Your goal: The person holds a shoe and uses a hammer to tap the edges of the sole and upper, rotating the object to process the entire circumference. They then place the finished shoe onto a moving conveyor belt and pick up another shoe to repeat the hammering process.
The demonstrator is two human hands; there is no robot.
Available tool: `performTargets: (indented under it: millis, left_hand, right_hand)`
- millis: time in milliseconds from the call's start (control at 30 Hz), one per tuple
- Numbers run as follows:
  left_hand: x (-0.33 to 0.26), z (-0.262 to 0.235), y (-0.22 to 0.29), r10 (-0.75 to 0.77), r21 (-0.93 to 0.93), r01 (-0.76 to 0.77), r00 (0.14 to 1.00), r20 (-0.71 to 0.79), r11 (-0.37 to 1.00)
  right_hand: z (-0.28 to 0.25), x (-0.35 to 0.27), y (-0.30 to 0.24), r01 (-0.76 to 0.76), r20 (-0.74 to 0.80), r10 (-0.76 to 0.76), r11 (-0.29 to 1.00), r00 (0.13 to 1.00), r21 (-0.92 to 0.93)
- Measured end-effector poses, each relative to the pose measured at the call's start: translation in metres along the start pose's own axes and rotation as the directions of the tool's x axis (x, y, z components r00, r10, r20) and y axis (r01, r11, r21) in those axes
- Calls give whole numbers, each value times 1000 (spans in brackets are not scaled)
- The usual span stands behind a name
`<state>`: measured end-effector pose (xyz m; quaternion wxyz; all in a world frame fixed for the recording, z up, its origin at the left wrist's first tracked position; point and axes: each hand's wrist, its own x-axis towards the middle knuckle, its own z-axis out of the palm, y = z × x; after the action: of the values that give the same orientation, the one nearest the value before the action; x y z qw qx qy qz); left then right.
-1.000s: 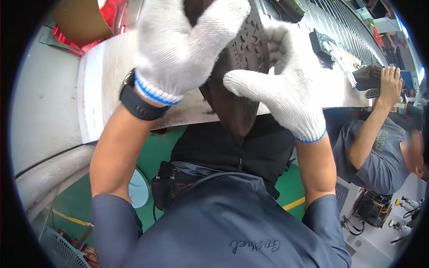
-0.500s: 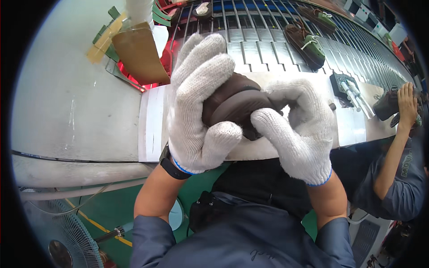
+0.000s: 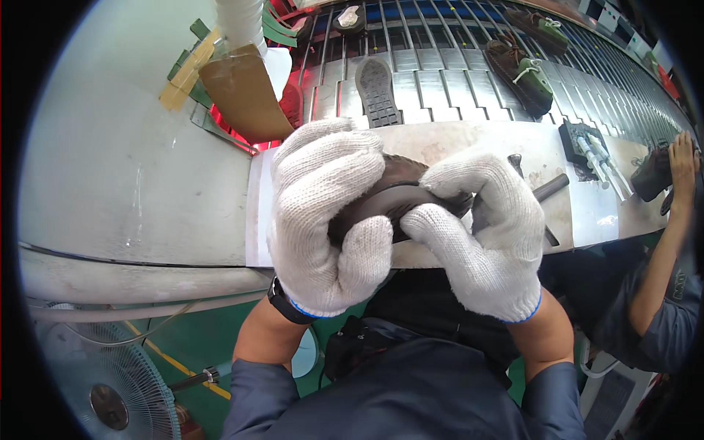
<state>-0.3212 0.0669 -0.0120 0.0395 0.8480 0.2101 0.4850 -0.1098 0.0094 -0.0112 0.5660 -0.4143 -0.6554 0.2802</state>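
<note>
From up here I see the grey metal workbench (image 3: 132, 183) filling the left and middle of the view, and behind it the slatted steel conveyor (image 3: 455, 81) running off toward the upper right. On the conveyor lie a loose shoe sole (image 3: 376, 89), tread side up, and further right a brown shoe with a green tongue (image 3: 522, 70), with another one just beyond it near the top edge. At the lower left a floor fan (image 3: 110, 389) stands on the green floor. On the far right a co-worker's arm (image 3: 660, 242) reaches up to the bench, its hand on a dark shoe (image 3: 649, 176) at the bench edge. In the middle, both my hands wear white knitted gloves. My left hand (image 3: 323, 213) is curled over the top and near side of a dark brown shoe (image 3: 400, 194), fingers wrapped over it and thumb pressed against the underside. My right hand (image 3: 484, 227) grips the shoe's other end, thumb pushed in toward the left thumb, so the two hands clamp the shoe between them just above the pale front strip of the bench. Beside my right hand a hammer (image 3: 543, 192) lies on the bench, its handle angled away to the right. A brown paper sheet (image 3: 246, 95) and a black tool holder (image 3: 587, 150) sit further back.
</note>
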Motion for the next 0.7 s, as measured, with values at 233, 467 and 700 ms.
performTargets:
  millis: [233,467,700]
  left_hand:
    - [-10,-13,7,1,132,-5,999,32,991]
    - [-18,-22,14,-18,160,14,1000,24,987]
    - [-42,-31,36,-187,87,184,982,26,979]
  right_hand:
    - [12,-3,9,189,-26,-191,980,981,-56]
    - [23,-6,8,223,-8,-223,974,975,-29]
    - [27,-3,-16,119,140,-107,989,984,-83]
